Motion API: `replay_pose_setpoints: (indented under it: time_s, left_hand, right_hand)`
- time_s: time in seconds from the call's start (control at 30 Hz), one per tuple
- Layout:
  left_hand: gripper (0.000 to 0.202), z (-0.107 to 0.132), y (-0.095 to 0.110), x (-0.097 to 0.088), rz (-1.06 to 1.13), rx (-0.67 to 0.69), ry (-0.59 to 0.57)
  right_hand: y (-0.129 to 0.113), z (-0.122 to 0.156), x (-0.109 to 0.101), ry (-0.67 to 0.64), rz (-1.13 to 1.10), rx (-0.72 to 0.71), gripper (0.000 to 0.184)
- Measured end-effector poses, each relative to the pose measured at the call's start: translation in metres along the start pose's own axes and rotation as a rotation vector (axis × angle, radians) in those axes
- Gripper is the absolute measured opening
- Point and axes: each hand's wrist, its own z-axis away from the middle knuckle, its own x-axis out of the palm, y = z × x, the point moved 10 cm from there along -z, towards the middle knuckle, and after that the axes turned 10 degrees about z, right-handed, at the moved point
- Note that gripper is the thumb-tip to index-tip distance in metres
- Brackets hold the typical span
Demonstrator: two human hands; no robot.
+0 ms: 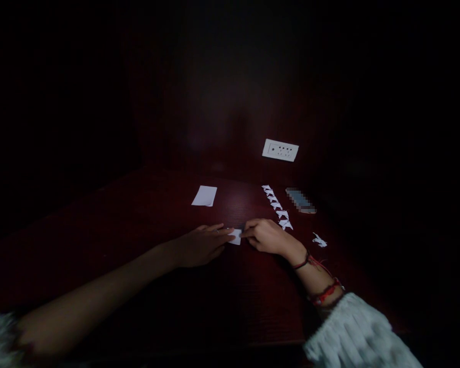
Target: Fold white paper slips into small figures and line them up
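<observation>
A small white piece of paper (235,237) lies on the dark red table between my two hands. My left hand (201,246) reaches in from the left with its fingers stretched out and apart, the fingertips resting on the paper's left side. At the paper's right edge, my right hand (266,236) has its fingers curled in, and the tips touch the paper there. The thumb's hold on it is hard to make out in the dim light. Just beyond my right hand, several small folded white paper pieces (275,203) form a slanting row.
A small stack of white paper sheets (204,196) lies beyond my left hand. To the right are a blurred-out phone-like object (301,200) and a crumpled scrap of white paper (319,240). A white socket panel (280,150) is on the back wall. The surroundings are very dark.
</observation>
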Motion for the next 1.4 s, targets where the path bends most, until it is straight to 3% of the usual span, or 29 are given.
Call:
replay_pose_setpoints:
  time_s: [0.33, 0.53, 0.73, 0.97, 1.4]
  left_hand:
    - [0.033, 0.0, 0.008, -0.01, -0.05, 0.065, 0.064]
    - [0.034, -0.001, 0.009, -0.006, 0.04, 0.109, 0.027]
    - [0.03, 0.0, 0.015, -0.012, 0.021, 0.172, 0.038]
    - [0.029, 0.0, 0.018, -0.019, 0.03, 0.213, 0.08]
    - [0.032, -0.001, 0.009, -0.009, 0.012, 0.131, 0.045]
  right_hand:
    - [0.001, 0.0, 0.001, -0.025, -0.009, -0.016, 0.025]
    - [0.012, 0.001, -0.01, 0.08, -0.076, 0.072, 0.029]
    - [0.005, -0.002, 0.002, 0.035, -0.21, -0.01, 0.024]
    - [0.003, -0.002, 0.002, 0.055, -0.29, -0.057, 0.022]
    - [0.02, -0.004, 0.0, 0.183, -0.364, 0.113, 0.021]
